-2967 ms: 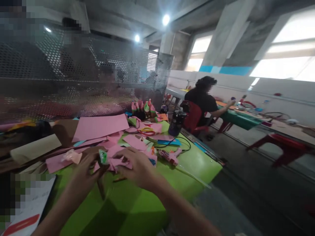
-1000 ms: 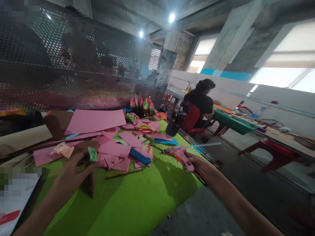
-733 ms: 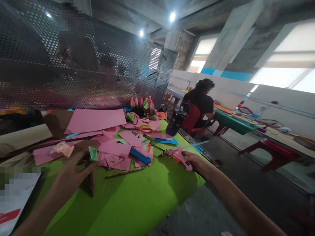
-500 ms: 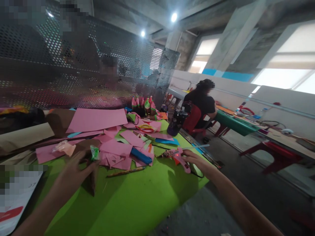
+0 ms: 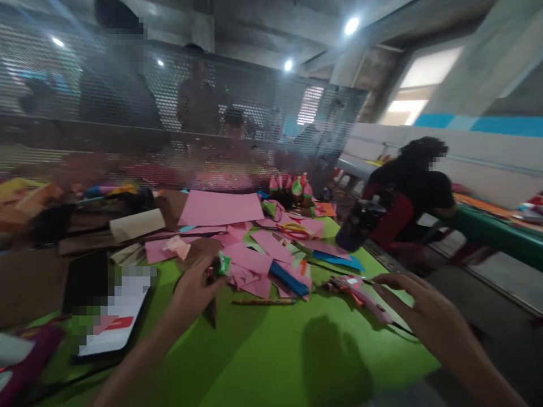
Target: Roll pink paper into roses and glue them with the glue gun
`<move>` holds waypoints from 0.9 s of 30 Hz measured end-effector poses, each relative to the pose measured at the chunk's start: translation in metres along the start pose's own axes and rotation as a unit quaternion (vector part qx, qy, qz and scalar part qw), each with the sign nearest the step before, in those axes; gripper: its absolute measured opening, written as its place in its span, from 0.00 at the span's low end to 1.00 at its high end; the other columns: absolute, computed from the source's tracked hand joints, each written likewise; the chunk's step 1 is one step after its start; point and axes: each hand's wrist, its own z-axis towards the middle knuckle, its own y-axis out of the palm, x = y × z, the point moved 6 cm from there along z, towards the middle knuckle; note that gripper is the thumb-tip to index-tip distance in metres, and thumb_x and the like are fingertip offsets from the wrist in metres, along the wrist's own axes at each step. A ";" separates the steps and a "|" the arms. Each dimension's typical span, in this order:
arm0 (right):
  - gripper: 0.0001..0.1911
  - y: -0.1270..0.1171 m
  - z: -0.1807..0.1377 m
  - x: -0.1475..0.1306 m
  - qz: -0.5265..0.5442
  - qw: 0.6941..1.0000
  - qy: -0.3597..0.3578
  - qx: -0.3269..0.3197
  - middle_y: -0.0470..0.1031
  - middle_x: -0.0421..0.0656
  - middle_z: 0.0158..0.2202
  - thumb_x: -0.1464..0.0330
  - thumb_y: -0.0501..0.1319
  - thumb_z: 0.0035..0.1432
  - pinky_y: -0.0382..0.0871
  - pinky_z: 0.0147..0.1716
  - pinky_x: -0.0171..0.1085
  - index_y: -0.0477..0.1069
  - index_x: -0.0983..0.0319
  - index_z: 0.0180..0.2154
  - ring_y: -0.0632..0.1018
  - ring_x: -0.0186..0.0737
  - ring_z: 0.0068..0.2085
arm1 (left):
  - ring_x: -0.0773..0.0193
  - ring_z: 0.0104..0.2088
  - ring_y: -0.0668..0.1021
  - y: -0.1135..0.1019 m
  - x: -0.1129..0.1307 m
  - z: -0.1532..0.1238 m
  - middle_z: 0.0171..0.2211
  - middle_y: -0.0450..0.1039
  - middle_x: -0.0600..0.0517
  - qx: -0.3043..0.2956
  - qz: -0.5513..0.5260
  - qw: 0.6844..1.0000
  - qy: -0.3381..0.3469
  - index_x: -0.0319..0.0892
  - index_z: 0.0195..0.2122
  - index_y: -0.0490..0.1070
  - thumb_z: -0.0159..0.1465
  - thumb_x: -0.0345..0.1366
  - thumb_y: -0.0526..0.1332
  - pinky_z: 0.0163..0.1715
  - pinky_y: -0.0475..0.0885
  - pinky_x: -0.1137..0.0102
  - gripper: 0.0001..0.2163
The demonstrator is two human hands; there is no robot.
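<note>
My left hand (image 5: 195, 288) is closed around a brown cone (image 5: 211, 312) that points downward, with a shiny green wrapped piece (image 5: 224, 263) at its top. At the right side of the table lies a pink glue gun (image 5: 360, 295), a small red light showing on it and its cord running right. The fingertips of my right hand (image 5: 424, 308) come together at the clear glue stick (image 5: 368, 280) behind the gun; blur softens the exact contact. A pencil (image 5: 263, 302) rests between the two hands.
Pink paper scraps (image 5: 246, 259), a blue roll (image 5: 289, 279) and yellow-red scissors (image 5: 293, 228) lie beyond my hands. A phone (image 5: 123, 311) is at left, a dark tumbler (image 5: 360, 223) at the right edge. Finished pink-green cones (image 5: 297, 189) stand near a perforated screen (image 5: 254, 130). A person (image 5: 411, 186) sits at right.
The view has turned left, so everything sits further right. My right hand has shifted from the glue gun's handle to its rear, and the gun lies lower. My left hand keeps the cone.
</note>
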 end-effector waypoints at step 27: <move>0.08 0.150 0.027 -0.215 0.378 0.917 -0.098 -0.077 0.74 0.39 0.32 0.76 0.64 0.52 0.68 0.33 0.35 0.73 0.60 0.35 0.75 0.37 0.32 | 0.56 0.37 0.76 0.004 0.037 -0.008 0.35 0.77 0.49 -0.034 0.151 0.986 0.068 0.43 0.37 0.72 0.61 0.23 0.54 0.36 0.65 0.65 0.11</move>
